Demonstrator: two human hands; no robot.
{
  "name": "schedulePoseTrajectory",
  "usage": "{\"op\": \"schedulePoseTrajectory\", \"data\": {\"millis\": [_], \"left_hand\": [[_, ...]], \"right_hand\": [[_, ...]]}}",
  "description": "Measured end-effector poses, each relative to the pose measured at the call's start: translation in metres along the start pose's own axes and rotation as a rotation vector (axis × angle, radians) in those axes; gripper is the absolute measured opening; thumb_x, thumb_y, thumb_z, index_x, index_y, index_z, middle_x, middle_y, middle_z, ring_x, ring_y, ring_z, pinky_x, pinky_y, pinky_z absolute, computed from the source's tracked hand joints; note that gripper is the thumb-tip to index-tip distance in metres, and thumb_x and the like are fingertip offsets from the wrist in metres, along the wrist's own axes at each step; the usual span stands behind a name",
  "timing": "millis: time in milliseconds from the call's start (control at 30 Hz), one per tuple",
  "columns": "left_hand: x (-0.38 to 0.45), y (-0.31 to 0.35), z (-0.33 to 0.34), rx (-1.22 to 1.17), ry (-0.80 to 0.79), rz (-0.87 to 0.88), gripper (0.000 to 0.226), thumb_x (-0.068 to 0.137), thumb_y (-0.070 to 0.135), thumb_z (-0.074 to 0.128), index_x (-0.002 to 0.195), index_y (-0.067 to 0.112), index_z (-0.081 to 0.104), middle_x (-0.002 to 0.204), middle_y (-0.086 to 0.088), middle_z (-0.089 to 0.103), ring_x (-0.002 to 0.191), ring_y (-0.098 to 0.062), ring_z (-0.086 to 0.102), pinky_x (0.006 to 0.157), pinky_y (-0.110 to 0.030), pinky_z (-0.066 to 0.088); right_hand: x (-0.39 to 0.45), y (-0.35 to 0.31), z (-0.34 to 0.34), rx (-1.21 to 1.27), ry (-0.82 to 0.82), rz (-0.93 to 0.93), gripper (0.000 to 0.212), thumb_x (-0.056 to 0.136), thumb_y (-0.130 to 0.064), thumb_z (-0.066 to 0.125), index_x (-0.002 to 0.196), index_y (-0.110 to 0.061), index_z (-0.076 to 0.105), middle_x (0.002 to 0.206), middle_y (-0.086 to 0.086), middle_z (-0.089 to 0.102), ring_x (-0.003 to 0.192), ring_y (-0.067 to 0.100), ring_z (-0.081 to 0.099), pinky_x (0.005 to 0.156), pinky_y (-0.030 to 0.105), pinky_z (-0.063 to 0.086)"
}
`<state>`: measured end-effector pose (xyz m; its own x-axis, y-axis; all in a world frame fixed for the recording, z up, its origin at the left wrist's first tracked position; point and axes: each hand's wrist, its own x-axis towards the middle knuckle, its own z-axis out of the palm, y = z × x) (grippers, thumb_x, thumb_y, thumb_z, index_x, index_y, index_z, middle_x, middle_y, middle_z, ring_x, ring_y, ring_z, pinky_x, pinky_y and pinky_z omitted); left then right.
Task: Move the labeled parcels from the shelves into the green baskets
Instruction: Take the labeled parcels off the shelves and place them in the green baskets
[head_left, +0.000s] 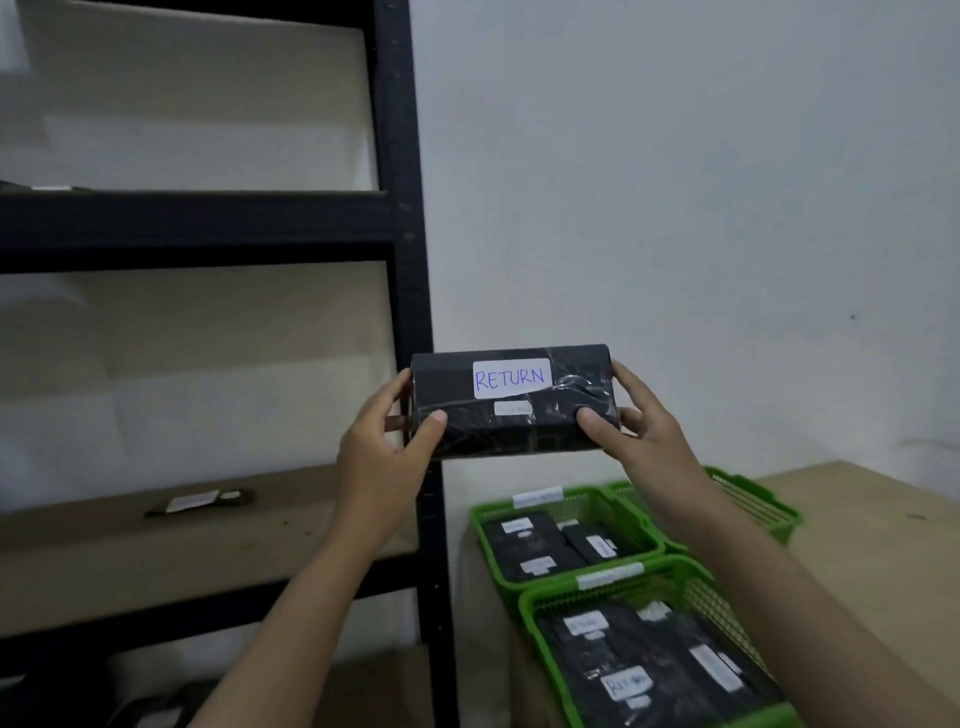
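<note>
A black wrapped parcel (511, 402) with a white label reading RETURN is held up in front of the white wall, beside the shelf post. My left hand (387, 449) grips its left end, thumb on the front face. My right hand (636, 421) grips its right end the same way. Below stand three green baskets: a near basket (535, 603) and a middle basket (480, 519), both holding black labeled parcels, and a far basket (769, 506) mostly hidden by my right arm. One flat labeled parcel (200, 502) lies on the shelf board to the left.
The black metal shelf unit (410, 260) fills the left, its upright post just left of the held parcel. The baskets sit on a wooden table (872, 540) at the right. A dark object lies on the lowest shelf (150, 706).
</note>
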<state>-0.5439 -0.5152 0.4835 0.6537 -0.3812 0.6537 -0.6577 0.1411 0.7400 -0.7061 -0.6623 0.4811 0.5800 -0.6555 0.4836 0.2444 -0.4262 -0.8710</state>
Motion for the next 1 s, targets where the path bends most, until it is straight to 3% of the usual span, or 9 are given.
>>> {"op": "schedulePoseTrajectory", "data": {"millis": [100,200,300,400,533,633,800,1000], "left_hand": [[-0.013,0.001,0.033,-0.008,-0.069,-0.037,0.047,0.085,0.016,0.063,0.129,0.024,0.051,0.115,0.005,0.061,0.093,-0.002,0.059,0.086,-0.014,0.047],[-0.023,-0.002,0.066,-0.018,-0.158,-0.067,0.045,0.087,0.020,0.060,0.130,0.027,0.049,0.120,0.000,0.062,0.103,-0.013,0.060,0.094,-0.031,0.048],[-0.029,-0.006,0.099,-0.006,-0.189,-0.105,0.045,0.090,0.025,0.055,0.134,0.027,0.045,0.128,0.011,0.053,0.100,-0.008,0.056,0.088,-0.027,0.043],[-0.036,-0.016,0.133,0.008,-0.223,-0.170,0.046,0.094,0.032,0.048,0.138,0.026,0.040,0.135,0.011,0.047,0.100,-0.007,0.050,0.089,-0.026,0.037],[-0.045,-0.042,0.186,0.055,-0.318,-0.241,0.043,0.095,0.037,0.043,0.137,0.026,0.042,0.139,0.005,0.048,0.106,-0.007,0.047,0.099,-0.030,0.036],[-0.052,-0.062,0.229,0.078,-0.395,-0.304,0.048,0.093,0.046,0.044,0.134,0.023,0.046,0.139,0.002,0.048,0.122,-0.014,0.046,0.111,-0.040,0.031],[-0.060,-0.086,0.299,0.024,-0.507,-0.420,0.045,0.096,0.039,0.040,0.138,0.022,0.043,0.140,-0.001,0.047,0.127,-0.020,0.044,0.101,-0.030,0.035],[-0.058,-0.114,0.363,0.070,-0.543,-0.502,0.046,0.096,0.041,0.039,0.139,0.025,0.039,0.145,-0.002,0.042,0.131,-0.022,0.040,0.109,-0.040,0.033]], "right_hand": [[-0.009,0.015,-0.034,-0.007,0.035,0.054,0.056,0.089,-0.023,0.058,0.132,-0.048,0.033,0.118,0.005,0.059,0.117,0.018,0.052,0.093,0.031,0.036],[-0.016,0.033,-0.064,-0.004,0.076,0.109,0.059,0.089,-0.025,0.058,0.136,-0.046,0.031,0.120,0.007,0.058,0.115,0.020,0.054,0.091,0.033,0.038],[-0.018,0.061,-0.093,-0.012,0.120,0.155,0.060,0.087,-0.026,0.060,0.135,-0.049,0.032,0.128,0.010,0.054,0.123,0.025,0.049,0.102,0.044,0.039],[-0.019,0.093,-0.120,-0.004,0.155,0.196,0.061,0.086,-0.022,0.062,0.131,-0.052,0.034,0.135,0.007,0.051,0.127,0.026,0.045,0.108,0.050,0.037],[-0.017,0.133,-0.160,0.002,0.192,0.261,0.063,0.088,-0.015,0.061,0.138,-0.040,0.033,0.132,0.004,0.054,0.125,0.023,0.048,0.103,0.037,0.040],[-0.008,0.166,-0.190,-0.009,0.205,0.310,0.064,0.087,-0.017,0.062,0.138,-0.041,0.032,0.135,0.004,0.053,0.128,0.024,0.046,0.106,0.041,0.038],[0.012,0.210,-0.230,-0.041,0.220,0.401,0.063,0.088,-0.015,0.061,0.138,-0.039,0.033,0.131,0.010,0.055,0.125,0.027,0.048,0.105,0.041,0.039],[0.033,0.251,-0.274,-0.058,0.227,0.457,0.061,0.089,-0.010,0.058,0.140,-0.032,0.032,0.126,0.011,0.057,0.116,0.023,0.053,0.089,0.027,0.039]]}}
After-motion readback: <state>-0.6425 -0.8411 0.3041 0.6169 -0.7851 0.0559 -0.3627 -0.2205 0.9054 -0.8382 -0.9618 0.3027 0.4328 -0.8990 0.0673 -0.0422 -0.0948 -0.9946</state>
